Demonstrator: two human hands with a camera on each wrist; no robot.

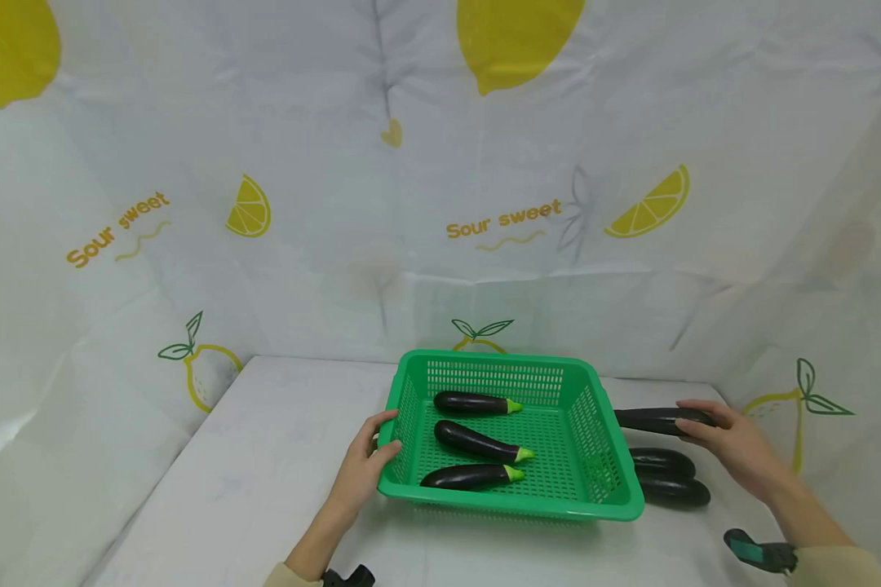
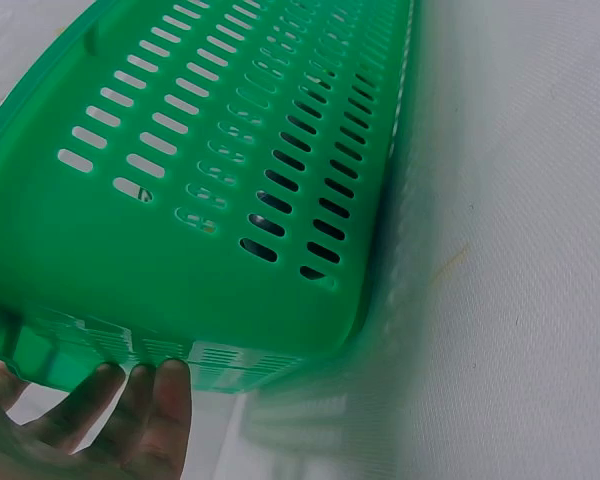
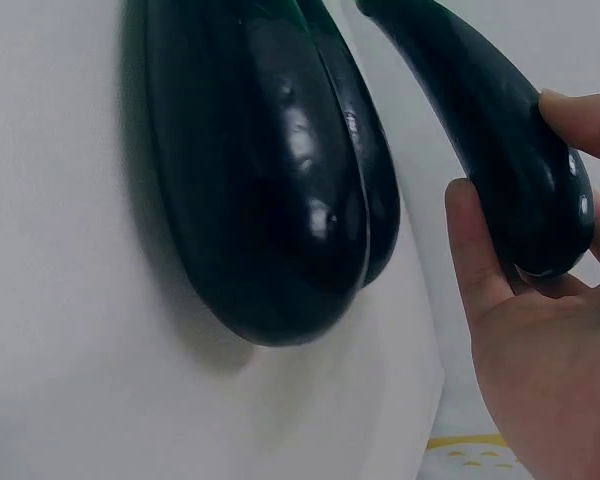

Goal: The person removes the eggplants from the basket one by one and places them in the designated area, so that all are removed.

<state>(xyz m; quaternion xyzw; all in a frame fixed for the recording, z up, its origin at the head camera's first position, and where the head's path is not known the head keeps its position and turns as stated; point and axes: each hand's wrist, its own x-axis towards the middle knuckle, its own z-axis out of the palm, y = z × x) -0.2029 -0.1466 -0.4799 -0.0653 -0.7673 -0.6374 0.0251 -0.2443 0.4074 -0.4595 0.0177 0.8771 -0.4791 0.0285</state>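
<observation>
A green plastic basket [image 1: 514, 507] stands on the white table, with three dark eggplants lying inside it, among them a middle eggplant [image 1: 477, 440]. My left hand [image 1: 363, 461] grips the basket's left rim, thumb on top; in the left wrist view its fingers [image 2: 170, 410] touch the outer wall. Right of the basket, my right hand [image 1: 734, 440] holds an eggplant [image 1: 657, 421] by its thick end, and the stem end is hidden behind the basket's rim. Two more eggplants, the nearer eggplant [image 3: 260, 180] largest in the right wrist view, lie side by side just below that hand.
A white sheet [image 1: 323, 244] printed with lemons and lettering hangs behind and around the table [image 1: 264, 456]. The basket's right wall stands between the held eggplant and the basket's inside. A dark wrist device [image 1: 759, 553] sits on the right forearm.
</observation>
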